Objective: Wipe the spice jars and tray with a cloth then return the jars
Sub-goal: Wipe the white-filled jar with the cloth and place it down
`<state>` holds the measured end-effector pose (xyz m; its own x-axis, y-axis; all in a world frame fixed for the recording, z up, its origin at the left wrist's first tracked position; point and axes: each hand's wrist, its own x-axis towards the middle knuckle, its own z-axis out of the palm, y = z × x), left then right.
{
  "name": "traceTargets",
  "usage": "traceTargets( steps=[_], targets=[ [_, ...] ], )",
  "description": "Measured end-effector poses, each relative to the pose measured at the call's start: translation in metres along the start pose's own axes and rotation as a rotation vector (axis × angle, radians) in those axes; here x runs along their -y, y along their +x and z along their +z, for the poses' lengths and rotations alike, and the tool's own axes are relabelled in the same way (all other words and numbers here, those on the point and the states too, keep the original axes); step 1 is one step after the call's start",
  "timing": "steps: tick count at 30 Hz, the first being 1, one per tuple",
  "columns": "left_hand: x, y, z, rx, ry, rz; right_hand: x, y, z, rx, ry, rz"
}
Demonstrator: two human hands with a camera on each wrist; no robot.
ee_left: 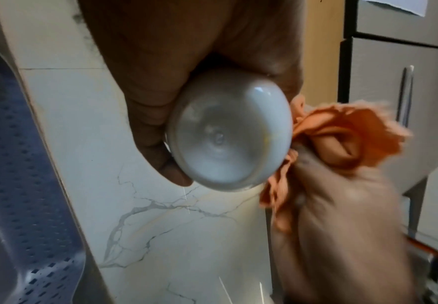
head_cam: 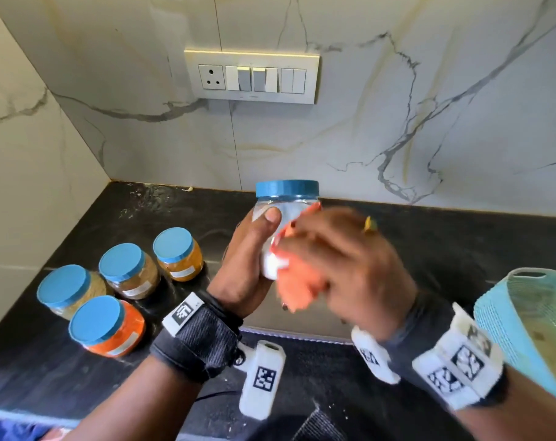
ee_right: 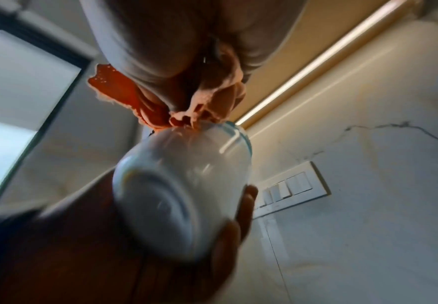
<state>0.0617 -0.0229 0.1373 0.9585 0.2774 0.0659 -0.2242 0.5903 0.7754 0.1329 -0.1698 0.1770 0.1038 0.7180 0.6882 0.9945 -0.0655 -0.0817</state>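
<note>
Marble-veined wall tiles rise behind a black stone counter (head_cam: 429, 249), with a switch panel (head_cam: 252, 76) set in the back wall. Four blue-lidded spice jars (head_cam: 124, 272) stand upright in a cluster at the left, their fills tan, brown, yellow and orange. Right of them, above the counter, the left hand (head_cam: 244, 268) grips a fifth jar (head_cam: 283, 224) — clear, blue-capped, holding a white powder. Its long axis runs near vertical, cap up and tipped slightly away toward the wall; from the left wrist view only its round base (ee_left: 225, 142) shows. The right hand (head_cam: 343, 265), fingers curled tight round a bunched orange cloth (head_cam: 297, 284), presses that cloth against the jar's right side. This hand and the cloth are blurred, so the jar's lower half is hard to make out. At the far right a pale blue basket tray (head_cam: 505, 316) stands tilted — cut off by the frame edge.
</note>
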Motion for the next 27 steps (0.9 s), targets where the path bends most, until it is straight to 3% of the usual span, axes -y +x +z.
traceTargets(
  steps=[3,10,14,16,22,27],
  targets=[
    [0.004,0.004,0.003,-0.013,0.064,0.064,-0.019,0.019,-0.004,-0.068,0.069,0.166],
    [-0.006,0.005,-0.007,-0.076,-0.024,0.035,0.003,-0.022,0.010,0.046,0.021,-0.069],
    [0.000,0.005,0.000,-0.006,0.043,0.091,-0.024,0.001,0.006,-0.149,0.225,0.236],
    [0.001,0.006,0.002,-0.005,0.069,0.116,-0.022,0.007,0.004,-0.177,0.234,0.281],
    [-0.013,0.003,-0.011,-0.103,0.073,0.155,0.013,-0.024,0.017,-0.083,0.097,0.117],
    [-0.025,-0.020,-0.032,-0.086,0.198,0.057,0.013,-0.031,0.029,-0.065,0.130,0.098]
  ],
)
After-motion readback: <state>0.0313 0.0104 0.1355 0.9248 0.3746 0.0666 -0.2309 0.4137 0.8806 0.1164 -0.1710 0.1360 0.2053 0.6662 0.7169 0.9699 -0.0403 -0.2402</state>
